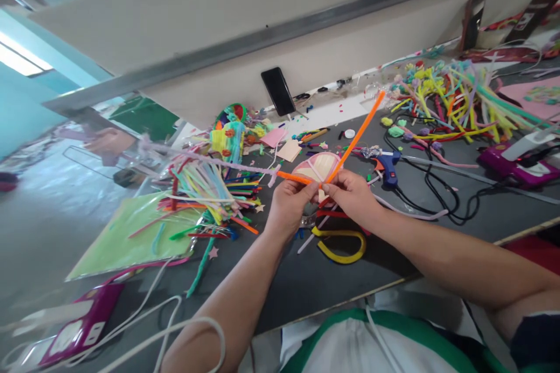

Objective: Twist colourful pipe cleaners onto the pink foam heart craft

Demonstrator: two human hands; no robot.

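An orange pipe cleaner (359,135), bent into a V, is pinched at its fold between my two hands. My left hand (289,203) has thumb and finger closed on the left leg near the bend. Closed in the same way, my right hand (350,195) grips it just right of the bend. One leg points up and right, the other runs left to a lilac pipe cleaner (236,166). Just behind my fingers lies a pink and cream round piece (322,164), partly hidden by the hands. A yellow curved strip (345,259) rests below them on the dark table.
Bundled pipe cleaners (205,186) lie left on a green sheet (126,239); more (464,105) are heaped right. A blue glue gun (387,168) with black cord sits right. A phone (278,91) leans at the back. Purple power strips (520,166) and cables flank the table.
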